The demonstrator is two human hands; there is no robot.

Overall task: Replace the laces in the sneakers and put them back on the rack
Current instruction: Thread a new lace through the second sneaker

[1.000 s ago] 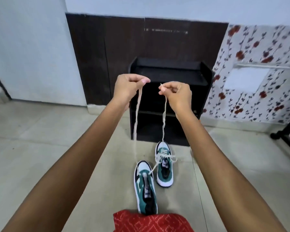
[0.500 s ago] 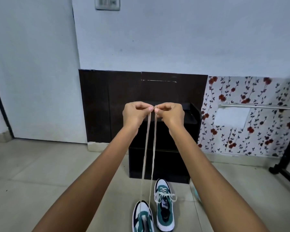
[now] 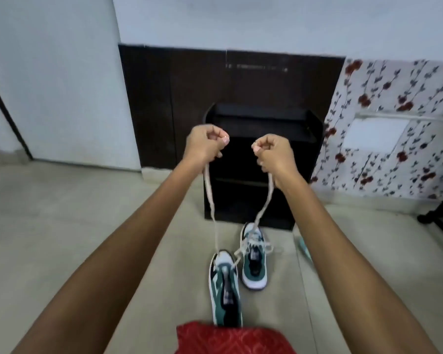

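Note:
Two green-and-white sneakers stand on the floor. The near sneaker (image 3: 225, 290) has a beige lace (image 3: 210, 198) threaded at its toe end, and both lace ends rise to my hands. My left hand (image 3: 205, 144) grips one end, my right hand (image 3: 273, 153) grips the other, both held up at arm's length and apart. The far sneaker (image 3: 253, 259) is laced, with a loose bow. A black shoe rack (image 3: 302, 131) stands behind them against the wall, its shelves bare.
Dark wood panelling (image 3: 164, 98) backs the rack. Floral wallpaper (image 3: 394, 149) covers the wall to the right. A black stand leg (image 3: 440, 213) sits at the far right. Red patterned cloth (image 3: 230, 338) lies at the bottom edge. A pale green item (image 3: 304, 247) lies by my right forearm.
The view tipped up, then back down. My hands brought the lace ends together, then drew them apart again and lowered slightly.

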